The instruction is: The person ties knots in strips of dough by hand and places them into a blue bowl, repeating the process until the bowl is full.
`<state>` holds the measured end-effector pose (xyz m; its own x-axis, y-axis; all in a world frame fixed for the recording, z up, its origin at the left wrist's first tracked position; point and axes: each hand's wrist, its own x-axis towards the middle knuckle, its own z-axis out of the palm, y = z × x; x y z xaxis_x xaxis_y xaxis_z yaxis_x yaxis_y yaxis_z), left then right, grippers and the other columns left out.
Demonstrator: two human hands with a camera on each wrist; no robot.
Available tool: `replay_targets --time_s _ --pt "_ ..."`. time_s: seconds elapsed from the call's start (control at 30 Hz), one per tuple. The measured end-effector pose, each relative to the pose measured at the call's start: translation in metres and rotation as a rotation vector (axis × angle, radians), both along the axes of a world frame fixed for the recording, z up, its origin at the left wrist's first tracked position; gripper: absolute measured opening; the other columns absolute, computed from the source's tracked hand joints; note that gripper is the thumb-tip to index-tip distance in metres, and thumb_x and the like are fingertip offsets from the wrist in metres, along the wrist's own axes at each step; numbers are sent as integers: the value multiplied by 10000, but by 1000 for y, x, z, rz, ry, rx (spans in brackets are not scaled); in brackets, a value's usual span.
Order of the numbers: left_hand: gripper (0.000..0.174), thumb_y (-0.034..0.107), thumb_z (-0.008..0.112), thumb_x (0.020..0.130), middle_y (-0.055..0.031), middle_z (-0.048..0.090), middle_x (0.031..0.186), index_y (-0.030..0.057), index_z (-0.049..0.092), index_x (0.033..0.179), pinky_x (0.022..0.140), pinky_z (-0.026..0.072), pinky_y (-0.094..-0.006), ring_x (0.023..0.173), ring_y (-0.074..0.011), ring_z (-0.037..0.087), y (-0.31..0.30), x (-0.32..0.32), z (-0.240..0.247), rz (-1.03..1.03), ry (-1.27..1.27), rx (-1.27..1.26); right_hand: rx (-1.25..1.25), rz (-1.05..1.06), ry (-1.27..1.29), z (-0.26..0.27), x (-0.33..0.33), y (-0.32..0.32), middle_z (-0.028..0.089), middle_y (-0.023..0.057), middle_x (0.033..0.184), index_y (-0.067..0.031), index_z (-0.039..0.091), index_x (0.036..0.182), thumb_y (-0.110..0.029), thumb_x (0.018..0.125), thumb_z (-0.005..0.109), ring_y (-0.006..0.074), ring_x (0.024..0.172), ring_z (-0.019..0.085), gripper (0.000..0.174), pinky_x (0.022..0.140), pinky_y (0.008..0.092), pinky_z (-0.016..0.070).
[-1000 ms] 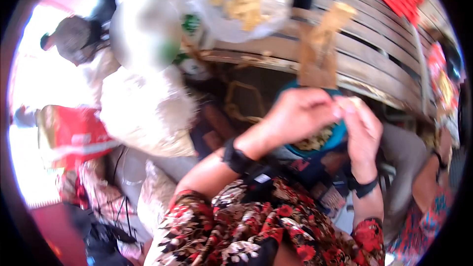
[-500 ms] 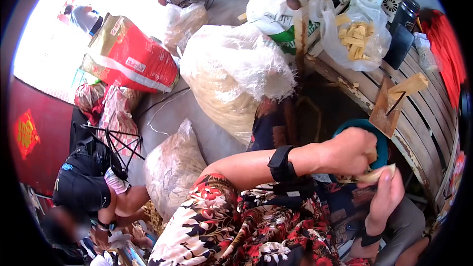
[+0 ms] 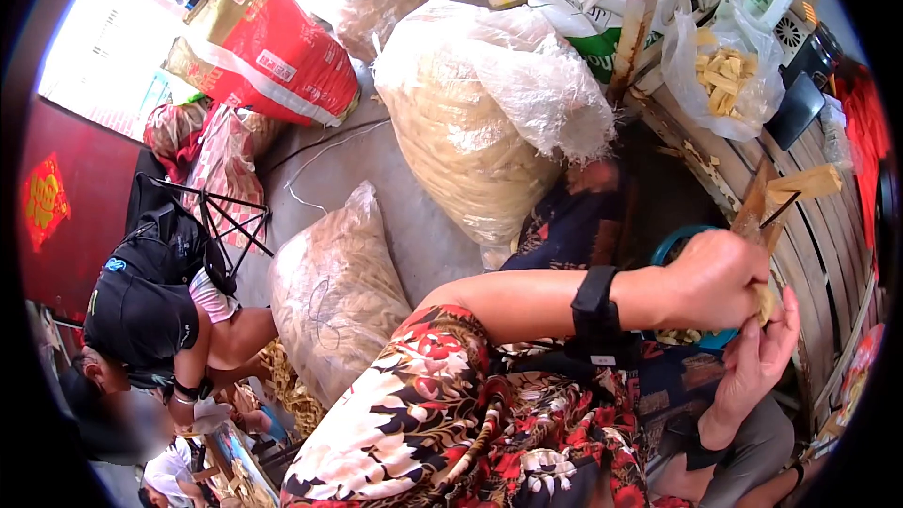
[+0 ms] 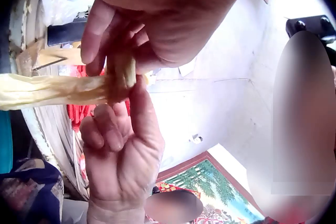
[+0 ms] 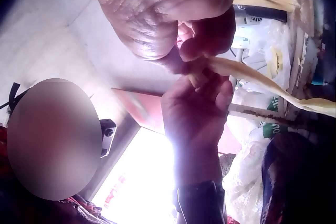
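Note:
A pale yellow, flattish strip [image 4: 58, 91] runs between both hands, its end bunched in their fingertips; a small part of the strip [image 3: 764, 304] shows in the head view. My left hand [image 3: 705, 282] curls over it from above, knuckles up, and pinches it. From below, my right hand [image 3: 752, 362] holds the same end between thumb and fingers, palm partly turned up. The strip's long free part [image 5: 262, 82] trails away in the right wrist view. Beneath the hands is a teal basin [image 3: 670, 246] with pale pieces in it, partly hidden by the left hand.
A slatted bench [image 3: 818, 254] on the right carries a wooden block with an upright spike [image 3: 781, 210] and a plastic bag of yellow pieces [image 3: 724, 75]. Large filled sacks [image 3: 461, 132] stand on the floor. At lower left a person in black [image 3: 141, 320] bends forward.
The head view has shifted, so the sacks and bench sit differently in it. Both hands are closer together, and less of the strip shows between them than half a second ago.

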<state>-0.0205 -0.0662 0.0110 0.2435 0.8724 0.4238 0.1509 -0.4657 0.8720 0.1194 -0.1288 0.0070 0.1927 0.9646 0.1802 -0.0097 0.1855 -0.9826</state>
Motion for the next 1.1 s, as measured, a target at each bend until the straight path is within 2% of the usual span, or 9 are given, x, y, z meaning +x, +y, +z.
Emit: replay_targets --time_s 0.13,0.2,0.27,0.37,0.53,0.67,0.83,0.97,1.1 --pt "60 58 568 653 -187 572 624 19 608 676 555 443 -422 626 -379 566 2 -3 -5 -134 43 44 -158 -109 102 2 -9 10 600 89 976 44 337 1315 -49 878 540 1 491 392 491 410 131 254" --pt "242 47 627 723 -138 599 723 48 625 965 541 460 -328 603 -238 594 6 -9 -4 -239 -133 -18 -287 -5 355 -1 5 16 612 118 937 65 345 1309 -2 837 510 4 405 378 504 352 135 280" --pt "265 0 618 768 -43 640 803 41 606 1029 640 486 -257 714 -108 595 17 -16 -3 -419 -294 -569 -330 181 694 8 9 20 609 151 917 90 316 1318 6 810 506 7 362 375 548 322 149 287" --pt "291 -69 560 739 -94 644 808 4 569 1021 670 484 -246 726 -144 615 29 -3 -16 -526 -621 -926 -322 420 873 1 25 25 608 131 875 38 291 1362 18 798 505 10 336 360 604 312 168 280" --pt "323 237 541 822 -112 616 745 -36 565 992 590 499 -274 622 -223 619 31 7 -8 -884 -373 -1332 -240 369 555 10 44 22 604 88 934 -15 345 1333 -48 881 546 55 607 531 496 527 190 430" --pt "301 268 577 862 -85 610 727 -27 567 919 583 499 -248 618 -146 612 29 17 -10 -731 -245 -1151 -109 127 84 15 43 18 585 68 965 -13 421 1234 -125 927 528 78 731 557 344 654 208 460" --pt "221 207 656 841 -5 591 736 14 580 917 545 439 -223 625 -45 536 20 26 -9 -463 119 -684 -386 136 -323 11 54 15 524 -27 651 -30 544 743 -317 897 584 41 600 447 329 504 227 375" --pt "200 144 684 823 22 597 725 0 617 944 578 421 -199 691 -36 521 24 8 -3 -543 -77 -574 -377 98 191 20 60 2 488 -25 578 -29 543 774 -235 943 504 14 466 414 270 408 183 293" --pt "138 93 676 818 19 626 765 0 669 920 587 402 -172 691 -33 523 38 1 -14 -410 17 -648 -369 199 101 15 64 -4 521 -11 598 -40 532 755 -222 953 477 21 451 432 275 417 171 335"
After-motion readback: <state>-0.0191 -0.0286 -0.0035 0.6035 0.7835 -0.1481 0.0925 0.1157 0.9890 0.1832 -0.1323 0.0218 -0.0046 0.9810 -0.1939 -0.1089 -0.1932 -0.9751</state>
